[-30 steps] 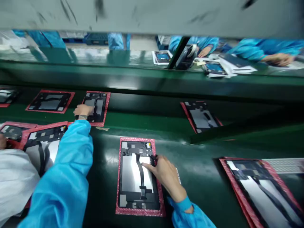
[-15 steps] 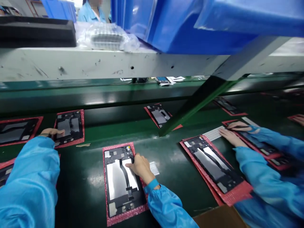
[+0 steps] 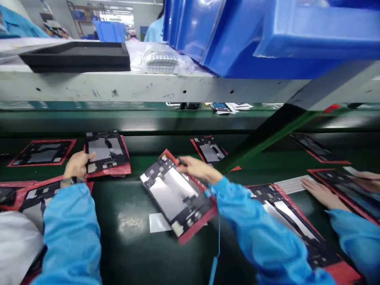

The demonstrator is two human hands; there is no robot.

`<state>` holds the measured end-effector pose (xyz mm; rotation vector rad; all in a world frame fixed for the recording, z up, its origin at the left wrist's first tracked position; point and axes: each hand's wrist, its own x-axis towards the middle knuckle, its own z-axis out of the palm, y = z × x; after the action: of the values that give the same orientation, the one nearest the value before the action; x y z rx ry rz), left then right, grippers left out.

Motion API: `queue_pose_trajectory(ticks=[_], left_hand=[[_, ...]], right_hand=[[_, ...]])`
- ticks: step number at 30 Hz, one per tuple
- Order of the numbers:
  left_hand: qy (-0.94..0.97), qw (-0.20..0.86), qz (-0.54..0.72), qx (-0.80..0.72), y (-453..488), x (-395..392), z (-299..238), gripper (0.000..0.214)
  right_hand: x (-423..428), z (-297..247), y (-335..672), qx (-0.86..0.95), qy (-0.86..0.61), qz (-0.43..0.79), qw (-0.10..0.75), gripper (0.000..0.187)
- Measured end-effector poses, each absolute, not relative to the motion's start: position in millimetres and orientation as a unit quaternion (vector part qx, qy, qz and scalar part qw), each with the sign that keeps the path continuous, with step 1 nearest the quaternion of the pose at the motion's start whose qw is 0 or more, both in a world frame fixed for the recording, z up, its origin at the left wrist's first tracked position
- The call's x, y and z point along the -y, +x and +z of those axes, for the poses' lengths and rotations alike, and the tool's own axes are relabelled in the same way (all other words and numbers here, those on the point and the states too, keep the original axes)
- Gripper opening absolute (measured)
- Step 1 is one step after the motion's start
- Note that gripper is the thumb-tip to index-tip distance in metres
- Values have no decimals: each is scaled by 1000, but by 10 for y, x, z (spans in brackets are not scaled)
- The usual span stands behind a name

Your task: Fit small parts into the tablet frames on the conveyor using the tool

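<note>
My right hand [image 3: 198, 169] grips the upper right edge of an opened tablet [image 3: 175, 192] with bare inner parts and silvery panels. The tablet is tilted and turned, with pink bubble wrap [image 3: 197, 225] along its right and lower edges. Some blur hides its fine parts. Farther left, my left hand [image 3: 77, 164] is closed on the left edge of another opened tablet [image 3: 105, 152], thumb on top, pink wrap beneath it. A small white sheet [image 3: 158, 223] lies on the green surface, partly under the right-hand tablet.
More opened tablets on pink wrap lie at left [image 3: 44, 152], behind [image 3: 210, 150] and at right [image 3: 276, 206]. A green slanted post [image 3: 261, 138] stands right. Blue bins [image 3: 237, 43] and a black tray [image 3: 80, 57] sit on the shelf above. A co-worker's hand [image 3: 323, 194] rests at right.
My right hand has picked up the front tablet and turned it at an angle, uncovering the white sheet. My left hand now holds the left tablet's edge. The view has swung left.
</note>
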<state>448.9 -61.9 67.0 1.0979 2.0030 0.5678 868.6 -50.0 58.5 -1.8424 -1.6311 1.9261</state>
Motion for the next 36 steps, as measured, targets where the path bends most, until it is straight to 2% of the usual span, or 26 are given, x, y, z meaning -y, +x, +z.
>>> queue_pose_trajectory(ticks=[3,6,9,12,16,18,19,22,24,25,26,28,32,36], left_hand=[[304,455,215,-809,4637,1307,840,47],[216,481,209,-823,4930,2157,969,48],[58,586,222,-777,5290,2755,928,55],[-8,641,217,-737,5633,2926,704,59],[45,628,193,-752,5964,2899,346,60],[70,629,176,-754,6059,2944,234,61],[84,632,161,-754,6084,2984,200,62],[165,609,54,-774,6071,3118,150,66],[237,570,-46,-785,6008,3180,121,71],[266,551,-81,-787,5973,3198,101,73],[284,539,-96,-787,5943,3208,80,73],[273,551,-59,-787,5914,3199,45,73],[108,640,72,-757,6046,3090,65,81],[64,651,97,-750,6308,3038,64,91]], right_hand=[[-331,242,8611,555,-571,604,-26,15],[-904,-246,8322,586,-556,585,-78,16],[-1180,-777,7947,614,-535,564,-133,18],[-1266,-1242,7625,639,-515,548,-164,24],[-1240,-1565,7443,661,-526,520,-126,32],[-1147,-1508,7517,669,-541,504,-75,26],[-1060,-1405,7607,673,-546,497,-46,21],[-557,-786,8077,683,-539,492,33,41],[-18,-219,8498,684,-524,502,69,40],[292,47,8715,665,-526,516,120,38],[614,267,8923,635,-542,528,154,39],[1250,499,9287,535,-598,577,153,41],[2252,181,9683,327,-674,637,182,45],[2742,-297,9730,302,-691,618,220,44]])
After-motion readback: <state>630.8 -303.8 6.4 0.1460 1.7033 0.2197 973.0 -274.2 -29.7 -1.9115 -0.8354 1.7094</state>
